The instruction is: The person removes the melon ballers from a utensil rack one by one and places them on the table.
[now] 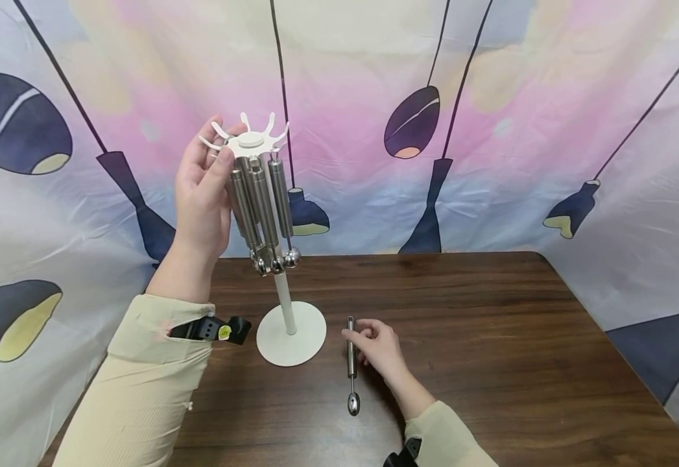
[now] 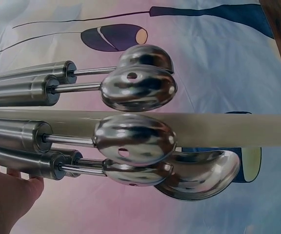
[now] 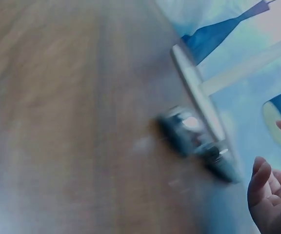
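A white stand [image 1: 272, 347] with a ring of curved hooks [image 1: 251, 139] on top rises from the table at centre left. Several steel melon ballers [image 1: 263, 201] hang from it; their oval bowls [image 2: 135, 139] have small holes in the left wrist view. My left hand [image 1: 202, 194] grips the hooked top, thumb in front and fingers partly hidden behind. Right of the base, a single melon baller [image 1: 351, 370] lies bowl toward me. Thumb and fingers of my right hand [image 1: 380, 347] are spread at its handle, and the right wrist view shows them apart.
The dark wooden table [image 1: 491, 350] runs to the right and ends at a back edge. A curtain [image 1: 351, 214] printed with lamps hangs right behind it. A larger steel bowl [image 2: 201, 175] hangs among the others in the left wrist view.
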The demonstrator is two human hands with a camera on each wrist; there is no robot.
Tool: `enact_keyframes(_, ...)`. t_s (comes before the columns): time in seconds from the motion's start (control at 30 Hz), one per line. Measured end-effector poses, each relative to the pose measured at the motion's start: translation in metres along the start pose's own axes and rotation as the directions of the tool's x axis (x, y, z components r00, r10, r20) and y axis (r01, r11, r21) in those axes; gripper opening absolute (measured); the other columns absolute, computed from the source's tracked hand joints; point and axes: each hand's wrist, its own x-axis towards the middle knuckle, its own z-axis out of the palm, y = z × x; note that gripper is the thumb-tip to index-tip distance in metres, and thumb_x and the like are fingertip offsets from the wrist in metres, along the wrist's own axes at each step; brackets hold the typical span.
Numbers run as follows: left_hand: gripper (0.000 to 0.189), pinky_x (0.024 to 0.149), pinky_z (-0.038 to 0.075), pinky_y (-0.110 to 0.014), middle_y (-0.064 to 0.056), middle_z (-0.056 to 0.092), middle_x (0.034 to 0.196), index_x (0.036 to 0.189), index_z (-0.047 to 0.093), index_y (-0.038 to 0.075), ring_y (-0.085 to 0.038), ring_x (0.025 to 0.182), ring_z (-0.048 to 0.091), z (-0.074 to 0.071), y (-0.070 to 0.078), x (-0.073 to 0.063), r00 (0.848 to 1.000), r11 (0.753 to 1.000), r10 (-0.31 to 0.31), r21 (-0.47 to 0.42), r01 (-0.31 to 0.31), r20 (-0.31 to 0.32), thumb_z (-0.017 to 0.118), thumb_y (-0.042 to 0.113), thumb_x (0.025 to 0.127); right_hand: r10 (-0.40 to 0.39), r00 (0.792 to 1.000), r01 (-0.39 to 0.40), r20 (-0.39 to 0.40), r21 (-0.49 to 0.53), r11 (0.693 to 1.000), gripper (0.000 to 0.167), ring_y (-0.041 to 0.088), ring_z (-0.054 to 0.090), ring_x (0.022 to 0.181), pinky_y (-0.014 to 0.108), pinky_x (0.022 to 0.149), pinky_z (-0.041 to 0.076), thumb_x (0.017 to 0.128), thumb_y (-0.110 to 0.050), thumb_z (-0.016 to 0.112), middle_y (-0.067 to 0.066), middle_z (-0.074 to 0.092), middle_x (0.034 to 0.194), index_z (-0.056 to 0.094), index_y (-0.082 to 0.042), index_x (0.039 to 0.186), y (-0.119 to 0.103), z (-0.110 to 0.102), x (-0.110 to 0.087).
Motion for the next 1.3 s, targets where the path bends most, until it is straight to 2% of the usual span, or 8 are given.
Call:
enact_keyframes(0.23,0.085,0.097,0.046,-0.022,-0.010,0.059,0.131,0.149,0.031,-0.002,-0.016,0.118,0.057,-0.001,-0.002,-0.001,1.000,1.000,0.017,-0.007,-0.017,-0.001,0.073,0.040,0.088,-0.070,0.997,0.065,0.044,0.092,0.994,0.045,0.018,0.062,0.064,0.034,0.060,0.056,0.086,-0.021,0.075,0.004,0.065,0.082,0.064,0.001,0.123,-0.035,-0.003,0.004)
enact_keyframes(0.4,0.077,0.096,0.047,-0.022,-0.010,0.060,0.130,0.148,0.034,-0.001,-0.015,0.115,0.058,-0.002,-0.003,-0.002,1.000,0.999,0.029,0.019,-0.029,-0.009,0.070,0.038,0.091,-0.132,0.988,0.121,0.086,0.121,0.985,0.042,0.016,0.062,0.066,0.035,0.066,0.058,0.087,-0.017,0.074,0.004,0.066,0.083,0.064,-0.002,0.124,-0.065,-0.006,0.005)
enact_keyframes(0.57,0.068,0.092,0.048,-0.022,-0.011,0.060,0.131,0.146,0.037,0.001,-0.013,0.107,0.060,-0.001,-0.003,-0.002,0.999,0.999,0.030,0.039,-0.029,-0.016,0.066,0.032,0.094,-0.218,0.971,0.206,0.103,0.114,0.972,0.041,0.017,0.065,0.067,0.035,0.067,0.059,0.087,-0.017,0.073,0.010,0.069,0.088,0.064,-0.002,0.125,-0.095,-0.010,0.006)
enact_keyframes(0.73,0.060,0.094,0.048,-0.022,-0.011,0.061,0.129,0.142,0.041,0.003,-0.015,0.112,0.060,0.000,-0.002,-0.002,0.999,0.998,0.036,0.045,-0.035,-0.024,0.065,0.028,0.094,-0.294,0.950,0.287,0.105,0.079,0.955,0.041,0.021,0.068,0.075,0.035,0.073,0.059,0.088,-0.019,0.073,0.014,0.070,0.096,0.065,-0.006,0.126,-0.117,-0.013,0.010)
enact_keyframes(0.83,0.059,0.094,0.047,-0.022,-0.010,0.061,0.128,0.142,0.042,0.004,-0.015,0.113,0.059,0.000,-0.002,-0.003,0.999,0.998,0.039,0.050,-0.038,-0.027,0.066,0.028,0.094,-0.324,0.939,0.318,0.116,0.061,0.946,0.041,0.021,0.068,0.081,0.033,0.076,0.059,0.089,-0.022,0.072,0.012,0.070,0.101,0.064,-0.009,0.128,-0.129,-0.013,0.014)
enact_keyframes(0.97,0.060,0.096,0.047,-0.023,-0.010,0.061,0.128,0.142,0.042,0.004,-0.016,0.116,0.059,0.001,-0.002,-0.003,0.999,0.998,0.040,0.058,-0.038,-0.030,0.067,0.029,0.094,-0.375,0.916,0.372,0.138,0.054,0.927,0.042,0.021,0.069,0.086,0.033,0.079,0.058,0.091,-0.024,0.070,0.011,0.071,0.107,0.063,-0.011,0.130,-0.147,-0.012,0.017)
enact_keyframes(1.13,0.059,0.094,0.047,-0.023,-0.009,0.061,0.126,0.141,0.043,0.005,-0.016,0.114,0.060,0.001,-0.001,-0.002,0.998,0.997,0.046,0.065,-0.044,-0.040,0.067,0.030,0.093,-0.463,0.872,0.458,0.162,0.071,0.886,0.040,0.022,0.069,0.095,0.033,0.081,0.057,0.092,-0.020,0.068,0.010,0.073,0.112,0.062,-0.010,0.131,-0.171,-0.010,0.022)
enact_keyframes(1.3,0.057,0.092,0.047,-0.023,-0.008,0.062,0.124,0.141,0.045,0.006,-0.015,0.111,0.060,0.000,-0.001,-0.001,0.997,0.996,0.059,0.071,-0.055,-0.048,0.067,0.029,0.093,-0.503,0.844,0.496,0.184,0.087,0.864,0.041,0.016,0.067,0.102,0.030,0.084,0.055,0.092,-0.022,0.069,0.006,0.072,0.117,0.062,-0.014,0.132,-0.194,-0.005,0.025)
